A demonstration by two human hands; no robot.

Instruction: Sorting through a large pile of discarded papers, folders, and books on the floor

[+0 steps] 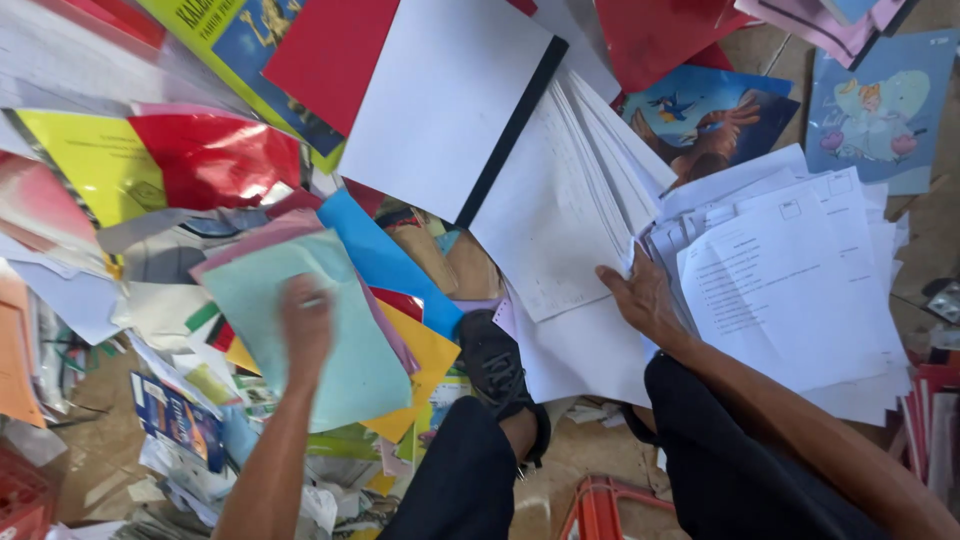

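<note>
Pale green sheet (300, 330) on the coloured paper heap, pinched by left hand (305, 320); right hand (645, 300) spread flat, pressing white printed sheets (790, 290) beside black shoe (495, 365).

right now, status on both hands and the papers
Left hand pressed on pale green sheet, grip unclear. Right hand at edge of white paper stack, fingers tucked under. Black shoe between them, loose covers all round.

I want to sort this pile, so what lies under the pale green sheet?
Under the pale green sheet show edges of pink, blue and yellow paper. The left hand presses it; whatever lies beneath the middle is covered.
</note>
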